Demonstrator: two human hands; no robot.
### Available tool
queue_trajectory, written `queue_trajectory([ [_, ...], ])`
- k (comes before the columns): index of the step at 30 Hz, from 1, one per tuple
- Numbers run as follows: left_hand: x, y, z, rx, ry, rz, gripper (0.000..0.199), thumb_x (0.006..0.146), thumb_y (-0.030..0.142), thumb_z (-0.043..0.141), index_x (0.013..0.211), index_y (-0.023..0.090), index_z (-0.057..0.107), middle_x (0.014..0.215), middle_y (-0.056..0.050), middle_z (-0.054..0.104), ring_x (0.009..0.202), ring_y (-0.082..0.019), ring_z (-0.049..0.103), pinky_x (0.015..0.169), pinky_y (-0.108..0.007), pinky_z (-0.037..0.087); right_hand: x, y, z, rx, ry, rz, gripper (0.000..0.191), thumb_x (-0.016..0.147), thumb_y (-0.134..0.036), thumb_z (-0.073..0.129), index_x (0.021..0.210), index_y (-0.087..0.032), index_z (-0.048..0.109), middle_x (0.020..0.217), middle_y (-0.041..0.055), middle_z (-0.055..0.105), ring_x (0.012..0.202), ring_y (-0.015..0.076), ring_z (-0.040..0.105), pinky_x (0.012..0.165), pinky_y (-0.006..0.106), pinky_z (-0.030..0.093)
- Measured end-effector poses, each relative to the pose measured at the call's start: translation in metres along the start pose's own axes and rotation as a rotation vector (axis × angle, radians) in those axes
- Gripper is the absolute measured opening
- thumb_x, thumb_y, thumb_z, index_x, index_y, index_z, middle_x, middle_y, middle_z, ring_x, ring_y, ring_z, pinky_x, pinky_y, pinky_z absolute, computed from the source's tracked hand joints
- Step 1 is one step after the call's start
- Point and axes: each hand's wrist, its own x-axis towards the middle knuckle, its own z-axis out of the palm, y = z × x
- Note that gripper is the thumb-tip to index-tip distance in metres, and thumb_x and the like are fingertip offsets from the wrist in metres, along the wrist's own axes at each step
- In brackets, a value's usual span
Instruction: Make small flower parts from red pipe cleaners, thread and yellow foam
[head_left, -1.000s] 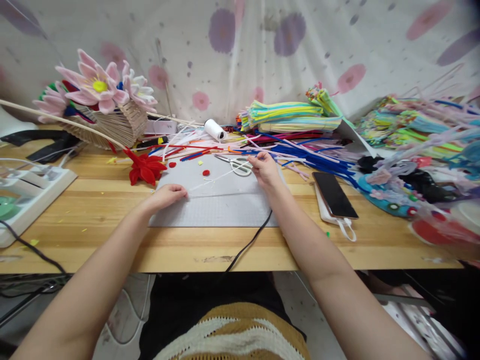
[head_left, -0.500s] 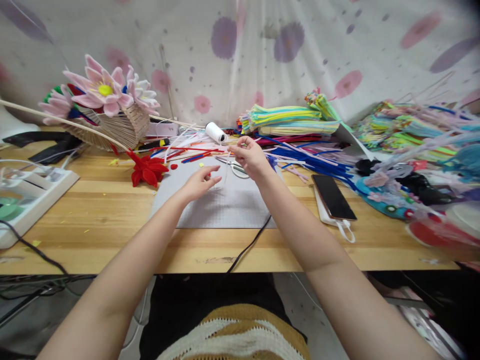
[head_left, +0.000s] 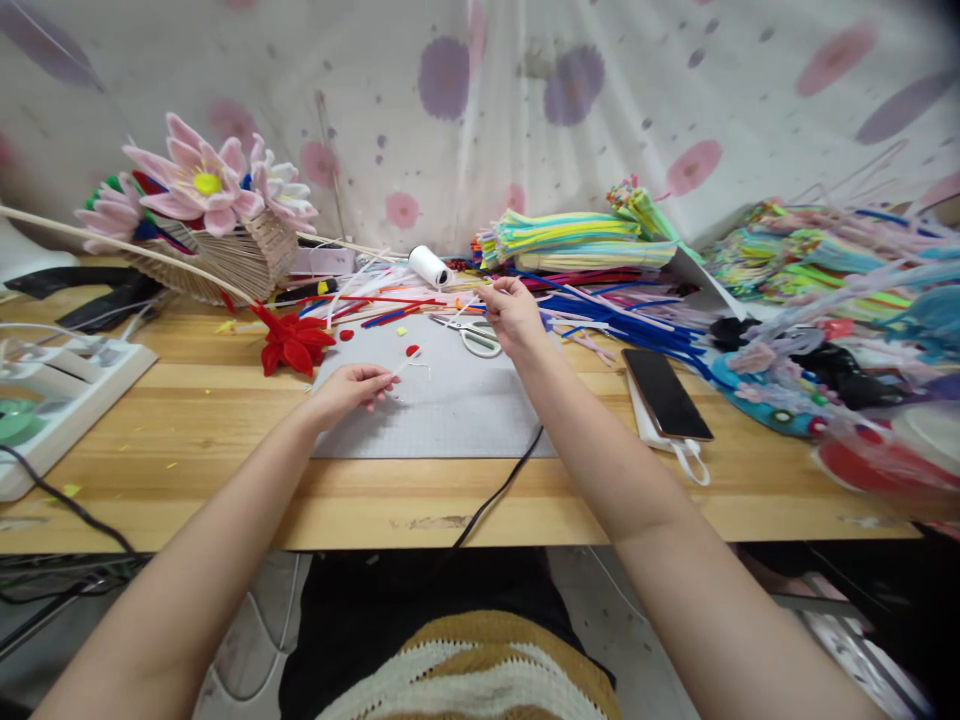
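Note:
A thin, pale strand (head_left: pixel 452 320), too fine to tell whether it is thread or wire, runs slantwise between my two hands above the grey cutting mat (head_left: pixel 457 425). My left hand (head_left: pixel 356 390) is closed on its lower end, low over the mat's left side. Farther back, my right hand (head_left: pixel 511 312) pinches the upper end, close to the scissors (head_left: pixel 481 340) lying on the mat. A small red disc (head_left: pixel 412 351) sits beyond my left fingertips, with a short pale strand (head_left: pixel 424 366) beside it. Behind the mat lies a white thread spool (head_left: pixel 429 266).
A red fuzzy flower (head_left: pixel 294 342) lies left of the mat, below a basket (head_left: pixel 240 255) of pink flowers. Bundled pipe cleaners (head_left: pixel 577 240) fill the back. A phone (head_left: pixel 667 393) rests at the right, a power strip (head_left: pixel 82 400) at the left. A black cable (head_left: pixel 495 492) crosses the front edge.
My left hand has come down and left, and its spread fingers have closed on the strand. My right hand has shifted slightly right and down. The red disc now shows.

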Motion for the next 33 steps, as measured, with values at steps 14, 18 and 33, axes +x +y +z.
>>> queue_trajectory([
  [14,-0.012,-0.006,-0.020,-0.101,0.230,-0.134,0.026,0.055,0.030,0.075,0.070,0.012,0.065,0.056,0.001,0.053,0.046,-0.005,0.045,0.040,-0.017,0.037,-0.003,0.022,-0.013,-0.081,0.061,-0.005,0.048,0.048,-0.030,0.076,0.069,-0.021,0.034,0.055,-0.0101,0.039,0.043,0.0022,0.034,0.039,0.017,0.018],
  [18,-0.009,-0.004,-0.021,-0.212,0.335,-0.126,0.024,0.053,0.025,0.076,0.067,0.010,0.065,0.057,0.001,0.053,0.045,-0.004,0.045,0.040,-0.015,0.036,-0.006,0.027,-0.017,-0.146,0.110,-0.048,0.047,0.045,-0.030,0.076,0.069,-0.020,0.037,0.058,-0.0094,0.041,0.048,0.0028,0.038,0.042,0.017,0.023],
  [33,-0.006,0.013,-0.024,-0.073,0.471,0.084,0.013,0.062,0.022,0.065,0.060,0.012,0.056,0.049,0.004,0.048,0.041,-0.006,0.044,0.044,-0.022,0.047,-0.017,0.026,-0.026,-0.314,-0.044,-0.150,0.037,0.052,-0.028,0.071,0.068,-0.020,0.039,0.060,-0.0075,0.045,0.054,0.0056,0.043,0.053,0.020,0.035],
])
